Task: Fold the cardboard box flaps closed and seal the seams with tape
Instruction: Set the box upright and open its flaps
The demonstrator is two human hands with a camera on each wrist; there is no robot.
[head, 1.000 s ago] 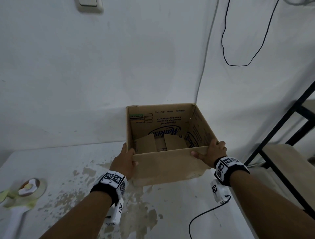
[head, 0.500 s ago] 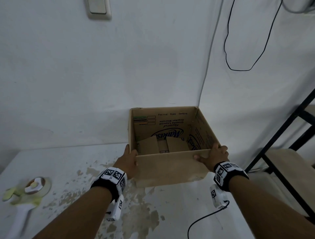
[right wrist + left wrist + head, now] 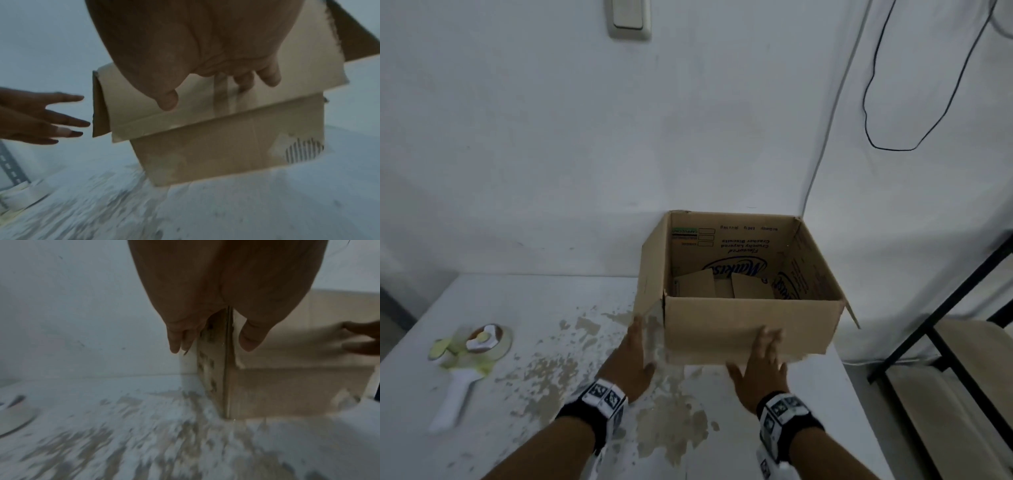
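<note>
An open brown cardboard box stands at the far right of the table against the wall, with its flaps hanging down outside. Loose cardboard pieces lie inside. My left hand is at the box's near left corner, fingers straight on one side of the edge, the thumb on the other. In the right wrist view it sits a small gap away from the left flap. My right hand is spread in front of the hanging front flap; contact cannot be told. A tape dispenser lies far left.
The white table has peeling, stained patches near me. A black metal frame with a wooden seat stands right of the table. A black cable hangs on the wall and a switch is mounted above.
Both hands have let go of the box's near top corners and dropped lower, in front of the hanging flaps. The right hand has shifted left toward the middle of the front.
</note>
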